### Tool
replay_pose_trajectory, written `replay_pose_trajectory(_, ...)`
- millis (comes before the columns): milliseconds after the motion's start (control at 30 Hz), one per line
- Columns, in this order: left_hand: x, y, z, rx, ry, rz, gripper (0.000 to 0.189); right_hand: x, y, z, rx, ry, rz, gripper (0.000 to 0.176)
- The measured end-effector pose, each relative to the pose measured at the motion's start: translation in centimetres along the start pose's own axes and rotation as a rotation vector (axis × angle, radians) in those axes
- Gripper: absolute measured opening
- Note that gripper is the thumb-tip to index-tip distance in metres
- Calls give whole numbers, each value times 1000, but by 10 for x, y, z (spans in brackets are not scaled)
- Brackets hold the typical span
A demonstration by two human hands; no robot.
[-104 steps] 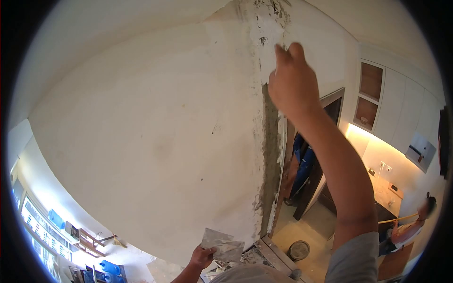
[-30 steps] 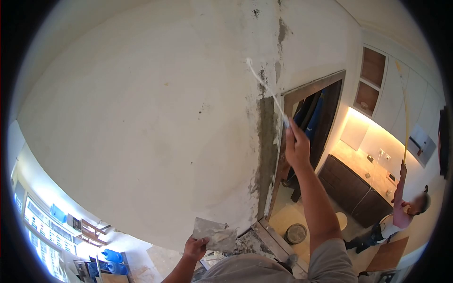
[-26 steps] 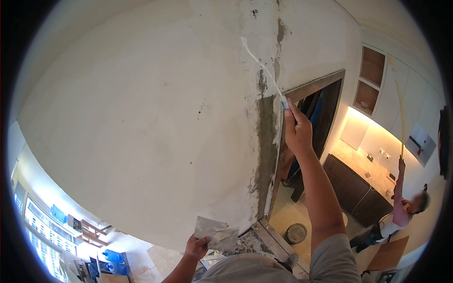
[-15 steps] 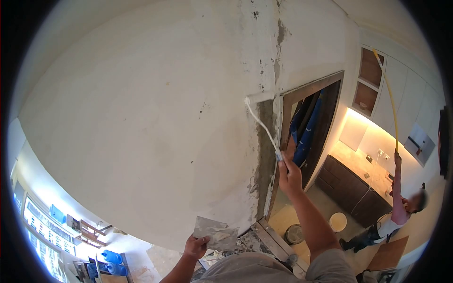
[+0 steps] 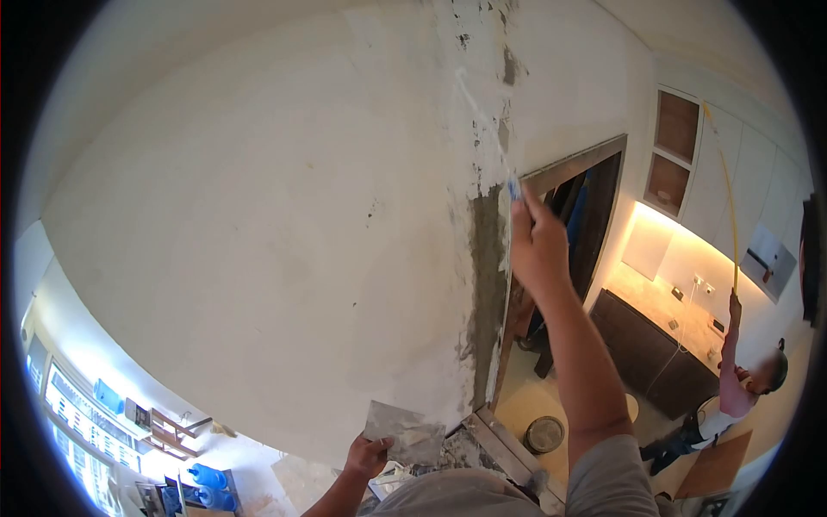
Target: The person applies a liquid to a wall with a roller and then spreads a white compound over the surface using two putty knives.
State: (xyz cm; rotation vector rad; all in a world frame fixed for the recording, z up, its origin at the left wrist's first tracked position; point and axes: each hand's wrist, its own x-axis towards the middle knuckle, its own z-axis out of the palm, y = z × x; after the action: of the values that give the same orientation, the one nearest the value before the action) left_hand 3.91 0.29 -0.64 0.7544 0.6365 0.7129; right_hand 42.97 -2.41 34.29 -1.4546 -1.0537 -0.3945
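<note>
My right hand [image 5: 541, 246] is raised in front of the wall and wrapped around the handle of a paint roller [image 5: 514, 189]. The roller's pale wire arm slants up and left, and its white head blurs against the whitish wall [image 5: 258, 215]. Below it runs a bare grey vertical strip [image 5: 488, 284] beside the door frame [image 5: 577, 164]. Low in the view, my left hand [image 5: 370, 455] pinches the edge of a flat grey plate [image 5: 403, 433] smeared with pale material.
On the right, another person [image 5: 711, 414] holds up a long yellow pole [image 5: 732, 198] near white cabinets [image 5: 758, 164]. A bucket [image 5: 544, 434] stands on the floor by the doorway. Blue water bottles [image 5: 215, 498] and a wooden stool [image 5: 172, 432] are at lower left.
My right hand has moved up with the paint roller, from beside the door opening to the frame's top corner. My left hand and the plate have shifted slightly right.
</note>
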Motion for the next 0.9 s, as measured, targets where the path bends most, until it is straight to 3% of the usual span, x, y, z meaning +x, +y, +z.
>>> replay_pose_trajectory(233,-8,2,10,-26,-43,2,49,95,-40,-29,-60,4,-38,46)
replay_pose_trajectory(367,-9,6,19,-74,-27,-18,42,63,-42,-37,-39,-85,7,45)
replay_pose_trajectory(533,3,-1,5,-15,-78,9,47,41,-26,-25,6,-31,-63,46)
replay_pose_trajectory(800,5,-2,6,-32,-30,10,46,179,-45,-39,9,74,-99,45)
replay_pose_trajectory(900,-4,6,23,-61,-12,1,42,211,-62,-48,166,30,5,42)
